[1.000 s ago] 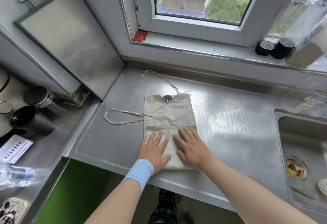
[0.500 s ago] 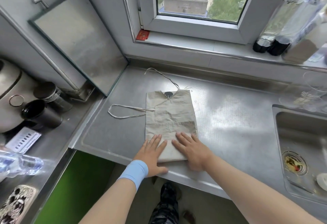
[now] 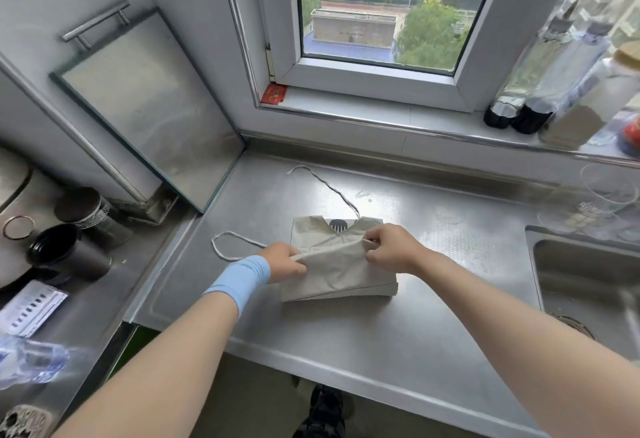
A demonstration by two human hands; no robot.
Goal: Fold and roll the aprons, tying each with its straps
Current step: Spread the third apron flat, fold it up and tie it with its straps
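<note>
A beige apron, folded into a narrow strip, lies on the steel counter. Its near end is lifted and folded back over the rest. My left hand, with a blue wristband, pinches the left corner of that raised edge. My right hand pinches the right corner. One strap loops out to the left on the counter. Another strap trails away toward the window. A dark print shows at the apron's far end.
A sink is sunk into the counter at the right, with clear cups behind it. Bottles stand on the window sill. A steel board leans at the left above dark cups. The counter's front edge is close below the apron.
Both hands were pressing flat on the apron's near end. Now they pinch that end's corners and have lifted and folded it away from me, over the apron.
</note>
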